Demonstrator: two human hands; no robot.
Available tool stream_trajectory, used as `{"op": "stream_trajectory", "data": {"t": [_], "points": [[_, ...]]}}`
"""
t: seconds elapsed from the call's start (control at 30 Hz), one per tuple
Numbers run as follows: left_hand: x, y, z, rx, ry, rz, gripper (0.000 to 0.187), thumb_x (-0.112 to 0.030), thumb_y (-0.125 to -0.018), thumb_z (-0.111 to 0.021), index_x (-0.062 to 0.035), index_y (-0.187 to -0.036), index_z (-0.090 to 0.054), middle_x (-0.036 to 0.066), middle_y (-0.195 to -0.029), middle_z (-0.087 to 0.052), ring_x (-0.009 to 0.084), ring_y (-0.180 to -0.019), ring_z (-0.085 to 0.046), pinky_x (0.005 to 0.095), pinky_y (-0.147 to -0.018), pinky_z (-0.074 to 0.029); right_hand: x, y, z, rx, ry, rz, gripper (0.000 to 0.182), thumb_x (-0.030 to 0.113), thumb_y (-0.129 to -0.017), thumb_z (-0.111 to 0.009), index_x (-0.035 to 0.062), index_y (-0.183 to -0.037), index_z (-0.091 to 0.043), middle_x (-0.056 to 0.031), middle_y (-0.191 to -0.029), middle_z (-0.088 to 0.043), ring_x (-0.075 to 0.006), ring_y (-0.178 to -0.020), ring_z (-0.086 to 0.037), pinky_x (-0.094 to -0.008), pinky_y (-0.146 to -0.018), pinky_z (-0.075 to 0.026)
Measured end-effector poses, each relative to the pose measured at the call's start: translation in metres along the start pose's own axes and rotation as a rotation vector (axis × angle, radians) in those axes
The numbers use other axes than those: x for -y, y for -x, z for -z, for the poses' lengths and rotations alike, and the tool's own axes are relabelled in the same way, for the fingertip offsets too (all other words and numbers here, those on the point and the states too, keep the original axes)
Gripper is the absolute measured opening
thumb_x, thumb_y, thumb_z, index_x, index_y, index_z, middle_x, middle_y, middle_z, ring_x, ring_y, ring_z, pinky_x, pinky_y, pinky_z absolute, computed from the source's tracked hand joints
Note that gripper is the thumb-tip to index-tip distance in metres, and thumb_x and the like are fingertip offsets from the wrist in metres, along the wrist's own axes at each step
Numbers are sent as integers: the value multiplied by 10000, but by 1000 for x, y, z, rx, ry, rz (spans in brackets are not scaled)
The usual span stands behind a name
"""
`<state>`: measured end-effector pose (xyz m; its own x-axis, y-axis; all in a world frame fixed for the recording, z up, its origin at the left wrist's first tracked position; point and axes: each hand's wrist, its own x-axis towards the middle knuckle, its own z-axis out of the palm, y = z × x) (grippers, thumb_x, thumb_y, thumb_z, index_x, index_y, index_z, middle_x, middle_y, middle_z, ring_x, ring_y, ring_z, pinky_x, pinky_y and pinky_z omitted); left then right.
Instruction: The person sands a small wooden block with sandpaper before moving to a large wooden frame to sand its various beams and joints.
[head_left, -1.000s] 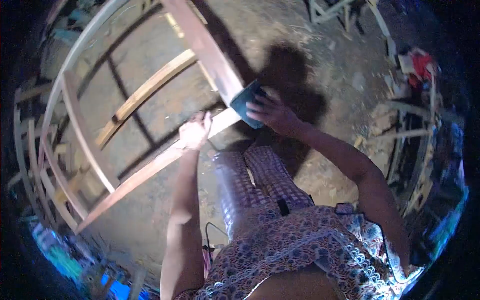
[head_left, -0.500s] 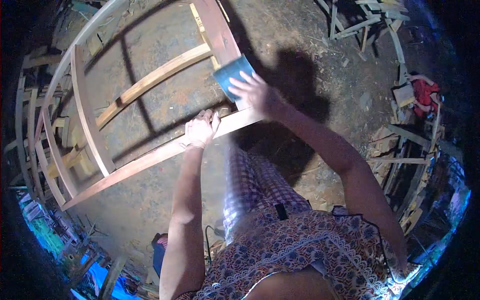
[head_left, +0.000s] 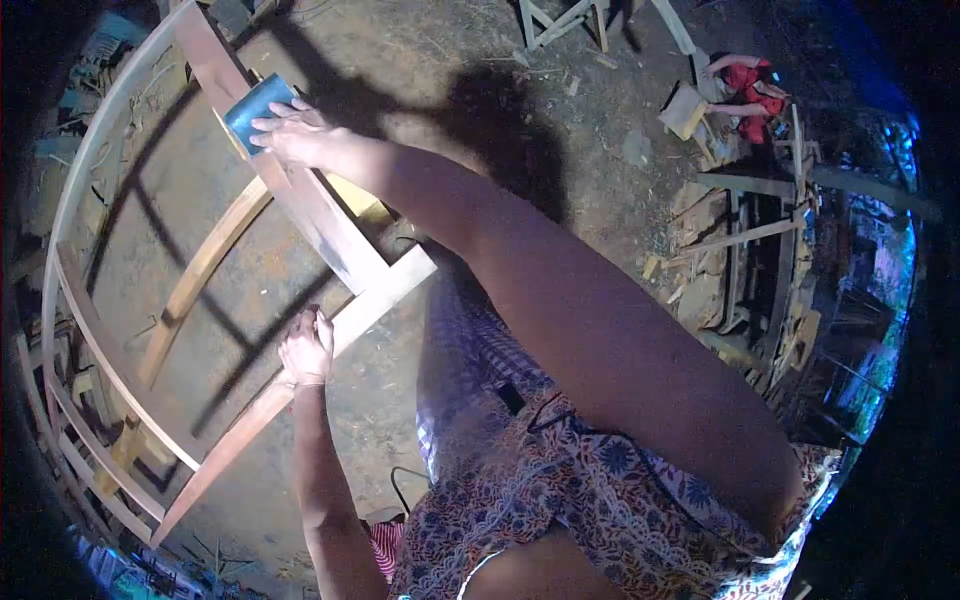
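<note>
My right hand [head_left: 292,132] lies with fingers extended on a curled blue sheet of sandpaper [head_left: 258,103], pressing it against a wide wooden board [head_left: 322,222] of a large frame. The board runs from the frame's front rail toward its far curved edge. My left hand [head_left: 306,347] is closed over the front wooden rail [head_left: 240,437], left of where the board joins it. Curved slats [head_left: 205,270] cross the frame's inside. My right palm hides part of the sheet.
Brown dirt floor [head_left: 420,100] with wood scraps lies around the frame. A person in red [head_left: 752,98] is at the upper right. Stacked wooden pieces [head_left: 740,240] stand along the right side, and a wooden trestle-like structure [head_left: 565,22] is at the top.
My right hand and the sandpaper have slid along the board, away from the front rail toward the far end. My left hand still holds the rail. The view has shifted and turned.
</note>
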<state>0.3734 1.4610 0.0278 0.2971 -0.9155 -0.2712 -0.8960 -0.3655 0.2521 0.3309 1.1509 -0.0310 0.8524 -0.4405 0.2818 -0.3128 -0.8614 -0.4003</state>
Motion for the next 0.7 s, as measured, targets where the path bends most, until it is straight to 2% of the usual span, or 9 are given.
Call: {"op": "stream_trajectory", "data": {"t": [0.03,0.07,0.13,0.33,0.4,0.47,0.53,0.63,0.7], "points": [[-2,2,0,5,-3,13,245,-285,-833,-463,-125,-948,-607,116,-816,-625,306,-693,-614,431,-620,-493,3,-8,7,207,61,-104,421,240,-844,-448,240,-1266,-452,-3,-1394,-331,-304,-1286,-273,-474,-1060,-146],[0,2,-2,14,-4,18,240,-278,-831,-466,-124,-947,-609,118,-820,-624,306,-700,-613,431,-624,-493,3,-5,-14,147,114,-104,406,259,-863,-400,246,-1265,-453,-4,-1401,-322,-313,-1293,-259,-470,-1066,-126],[0,3,-4,8,38,2,236,-250,-821,-474,-111,-954,-612,129,-834,-625,314,-745,-608,421,-650,-495,17,24,-12,115,145,-43,401,260,-855,-409,236,-1251,-468,-7,-1401,-321,-302,-1306,-234,-467,-1070,-118],[3,-4,-14,38,57,-65,280,-236,-791,-507,-96,-1007,-616,140,-899,-632,313,-865,-589,410,-778,-470,42,61,50,347,-32,-90,382,181,-862,-384,190,-1230,-484,-19,-1418,-285,-273,-1339,-156,-479,-1087,-37],[2,-2,-14,-1,86,-93,270,-240,-791,-509,-98,-991,-619,137,-877,-632,312,-823,-600,405,-742,-482,33,49,58,322,-20,-43,379,188,-859,-398,187,-1227,-487,-21,-1411,-298,-271,-1334,-175,-482,-1085,-34],[-2,-4,-10,17,70,-57,253,-230,-791,-511,-99,-979,-618,134,-867,-631,306,-768,-610,396,-691,-495,14,20,33,240,-77,-111,385,193,-848,-429,191,-1228,-493,-28,-1402,-316,-266,-1330,-190,-488,-1083,-45],[-4,-6,-8,6,83,-55,247,-227,-793,-511,-97,-975,-615,132,-862,-630,303,-759,-613,395,-675,-497,3,-11,32,285,-68,-192,387,207,-848,-430,195,-1230,-492,-29,-1402,-315,-268,-1331,-186,-497,-1079,-47],[-4,-2,-3,19,124,-30,245,-212,-814,-486,-95,-992,-607,140,-887,-627,311,-776,-611,401,-682,-492,4,-2,7,165,-163,-197,399,207,-833,-443,196,-1229,-494,-24,-1400,-321,-264,-1328,-197,-503,-1076,-53],[-4,-3,-4,37,165,-29,262,-224,-843,-470,-87,-1033,-586,160,-950,-615,338,-811,-598,419,-715,-481,17,22,16,259,-69,-122,404,202,-828,-444,194,-1228,-493,-19,-1399,-322,-261,-1327,-201,-500,-1076,-59]]}}
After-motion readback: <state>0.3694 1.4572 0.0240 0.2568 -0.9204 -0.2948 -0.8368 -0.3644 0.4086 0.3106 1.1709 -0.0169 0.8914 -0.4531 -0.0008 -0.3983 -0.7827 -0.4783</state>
